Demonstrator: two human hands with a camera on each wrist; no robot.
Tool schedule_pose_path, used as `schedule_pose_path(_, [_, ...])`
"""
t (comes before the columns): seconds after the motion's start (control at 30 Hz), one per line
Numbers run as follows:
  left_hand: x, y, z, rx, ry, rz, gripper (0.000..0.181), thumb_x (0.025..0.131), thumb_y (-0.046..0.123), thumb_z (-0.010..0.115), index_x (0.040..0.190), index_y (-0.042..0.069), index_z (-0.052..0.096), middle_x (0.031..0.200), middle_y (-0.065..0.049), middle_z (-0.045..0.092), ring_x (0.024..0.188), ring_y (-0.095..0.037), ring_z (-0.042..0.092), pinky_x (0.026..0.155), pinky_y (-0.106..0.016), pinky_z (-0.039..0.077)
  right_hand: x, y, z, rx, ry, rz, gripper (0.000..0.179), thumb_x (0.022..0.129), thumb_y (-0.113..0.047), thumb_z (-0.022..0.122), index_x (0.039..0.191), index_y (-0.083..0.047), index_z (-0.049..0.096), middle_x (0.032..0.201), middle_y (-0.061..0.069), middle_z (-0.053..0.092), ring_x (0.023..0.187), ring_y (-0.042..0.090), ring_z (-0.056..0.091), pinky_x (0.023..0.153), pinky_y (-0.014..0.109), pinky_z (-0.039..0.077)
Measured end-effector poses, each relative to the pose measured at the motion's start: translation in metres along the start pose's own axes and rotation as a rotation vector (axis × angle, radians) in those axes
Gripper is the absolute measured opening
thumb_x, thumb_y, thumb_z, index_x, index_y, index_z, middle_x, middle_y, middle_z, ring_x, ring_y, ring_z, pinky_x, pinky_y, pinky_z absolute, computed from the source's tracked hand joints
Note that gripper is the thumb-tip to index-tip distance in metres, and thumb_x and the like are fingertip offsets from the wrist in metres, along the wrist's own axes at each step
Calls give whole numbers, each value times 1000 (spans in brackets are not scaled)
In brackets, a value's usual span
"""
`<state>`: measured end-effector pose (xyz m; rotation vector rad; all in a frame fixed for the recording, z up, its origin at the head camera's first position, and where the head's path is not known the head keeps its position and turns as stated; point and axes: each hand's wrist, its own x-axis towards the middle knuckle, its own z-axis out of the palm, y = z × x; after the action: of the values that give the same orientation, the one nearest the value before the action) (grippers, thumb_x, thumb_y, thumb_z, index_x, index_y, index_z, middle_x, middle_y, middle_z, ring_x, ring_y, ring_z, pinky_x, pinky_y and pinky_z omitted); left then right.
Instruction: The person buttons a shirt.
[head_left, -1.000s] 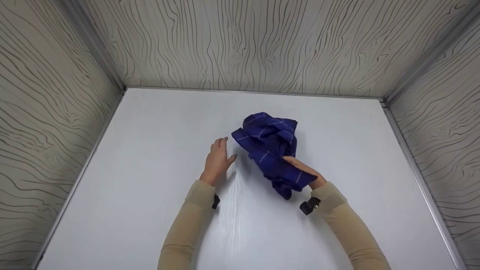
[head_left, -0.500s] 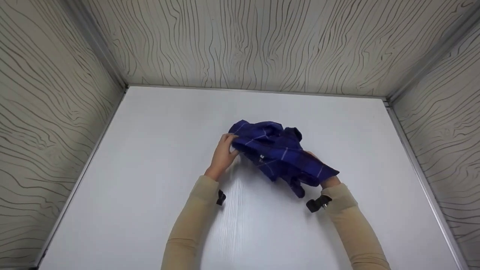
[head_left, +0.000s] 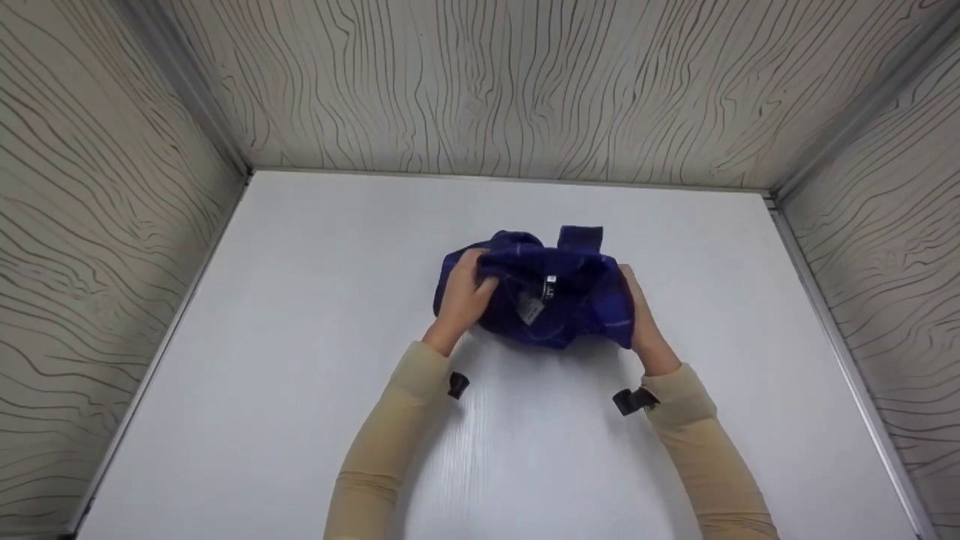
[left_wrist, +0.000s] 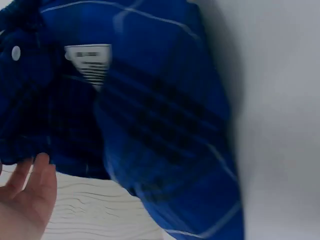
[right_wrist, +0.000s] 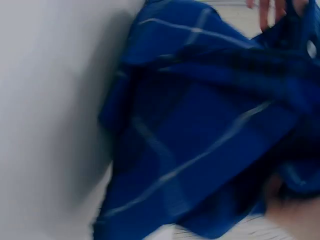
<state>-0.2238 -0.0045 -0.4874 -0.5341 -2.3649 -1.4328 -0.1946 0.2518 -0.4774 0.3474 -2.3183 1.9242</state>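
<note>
A dark blue plaid garment (head_left: 517, 326) with thin pale lines is held bunched above the white table, its opening facing me. Inside show a small black-and-white tag (head_left: 550, 286) and a pale care label (head_left: 530, 307); in the left wrist view a white button (left_wrist: 16, 53) is visible. My left hand (head_left: 463, 296) grips the left side of the opening's edge, thumb on the near side. At the right edge, my right hand (head_left: 643, 319) holds the cloth, its fingers mostly hidden behind it. Blurred in the right wrist view, that hand (right_wrist: 295, 212) is partly wrapped in fabric.
The white tabletop (head_left: 300, 375) spreads around the garment. Walls with a wood-grain pattern (head_left: 480, 90) stand at the back and both sides. A black wrist device (head_left: 634, 400) sits on the right cuff, another (head_left: 457, 385) on the left.
My left hand has moved right and taken hold of the garment's edge. Between both hands the cloth has turned and spread, so its opening and inner labels now face me.
</note>
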Motion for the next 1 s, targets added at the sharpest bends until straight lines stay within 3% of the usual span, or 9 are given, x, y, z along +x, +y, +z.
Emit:
schedule_pose_path(0.1, [1, 8, -1, 19, -5, -3, 26, 77, 8, 52, 100, -1, 59, 111, -14, 53, 103, -23, 50, 89, -33, 37, 1, -3, 8, -249, 38, -90, 29, 93, -1, 33, 120, 8, 32, 113, 19, 40, 107, 27, 35, 92, 45, 22])
schedule_pose_path(0.2, [0, 15, -4, 39, -12, 6, 25, 75, 10, 53, 97, 1, 62, 114, -12, 51, 100, -22, 51, 84, -33, 40, 1, -8, 14, -510, 80, -177, 35, 94, -5, 34, 127, 1, 30, 121, 20, 35, 112, 33, 31, 89, 56, 19])
schedule_pose_path(0.3, [1, 19, -7, 30, -26, 55, 29, 74, 9, 54, 101, 3, 63, 120, -11, 48, 99, -19, 52, 82, -31, 41, 4, -12, 17, -629, 57, -310, 39, 95, -14, 35, 131, 0, 29, 129, 22, 29, 118, 37, 26, 90, 59, 15])
schedule_pose_path(0.37, [3, 20, -9, -15, -52, 110, 31, 75, 7, 54, 105, 3, 62, 125, -12, 44, 104, -19, 50, 86, -30, 39, 8, -14, 17, -623, -2, -383, 45, 96, -23, 31, 131, 5, 27, 132, 26, 27, 121, 40, 24, 95, 58, 10])
schedule_pose_path(0.43, [5, 21, -10, -112, -105, 168, 31, 78, 4, 54, 108, 0, 61, 129, -15, 41, 111, -21, 46, 92, -29, 35, 12, -16, 16, -555, -60, -376, 55, 95, -32, 33, 132, 9, 25, 133, 28, 28, 123, 40, 24, 99, 54, 7])
schedule_pose_path(0.53, [9, 21, -9, -260, -197, 227, 30, 82, 2, 55, 110, -4, 57, 124, -18, 47, 113, -25, 44, 96, -31, 31, 17, -20, 17, -457, -98, -300, 55, 94, -31, 38, 128, 12, 31, 125, 30, 38, 118, 41, 33, 99, 49, 17])
schedule_pose_path(0.63, [12, 21, -8, -298, -259, 254, 29, 81, 2, 59, 109, -5, 54, 112, -16, 54, 105, -25, 49, 92, -31, 35, 22, -23, 19, -415, -117, -265, 44, 88, -16, 50, 120, 12, 40, 110, 29, 50, 105, 39, 46, 90, 47, 33])
schedule_pose_path(0.8, [12, 18, -8, -70, -195, 235, 35, 74, -7, 60, 107, 0, 49, 99, -11, 56, 91, -19, 52, 81, -29, 40, 28, -23, 23, -529, -87, -336, 25, 86, -5, 50, 106, 10, 48, 85, 25, 59, 80, 37, 57, 70, 47, 43])
schedule_pose_path(1.0, [11, 13, -17, 199, -41, 27, 36, 75, 0, 64, 103, 1, 41, 84, -13, 60, 73, -25, 58, 65, -36, 45, 31, -23, 21, -703, 115, -391, 14, 71, 11, 46, 83, 5, 47, 58, 17, 51, 50, 26, 46, 47, 41, 38])
